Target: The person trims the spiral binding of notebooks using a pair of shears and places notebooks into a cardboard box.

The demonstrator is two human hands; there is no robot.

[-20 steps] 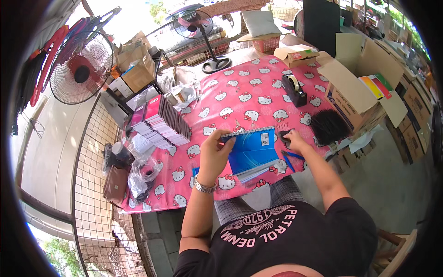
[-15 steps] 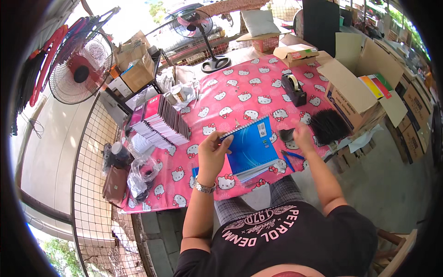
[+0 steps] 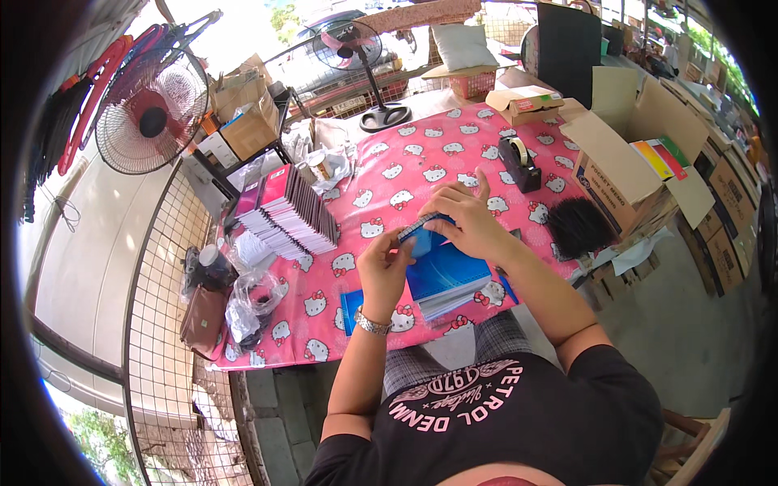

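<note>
A blue spiral notebook with white page edges lies in front of me on the pink table. Its bound edge is raised between my hands and looks slightly bent. My left hand, wearing a metal watch, pinches the left end of that edge. Farther along, my right hand reaches across the cover and closes on the edge with thumb and fingers, one finger sticking up. The palm and wrist hide part of the cover. Another blue piece lies flat beside my left wrist, and a blue pen shows by my right forearm.
Stacked notebooks stand at the left, near a plastic bag and a brown pouch. To the right are a tape dispenser, a dark bristly pile and an open carton. A standing fan is at the back.
My right hand has come from beside the pens at the right onto the notebook's bound edge. That edge now tilts up, and the cover's label is hidden. The view has shifted slightly.
</note>
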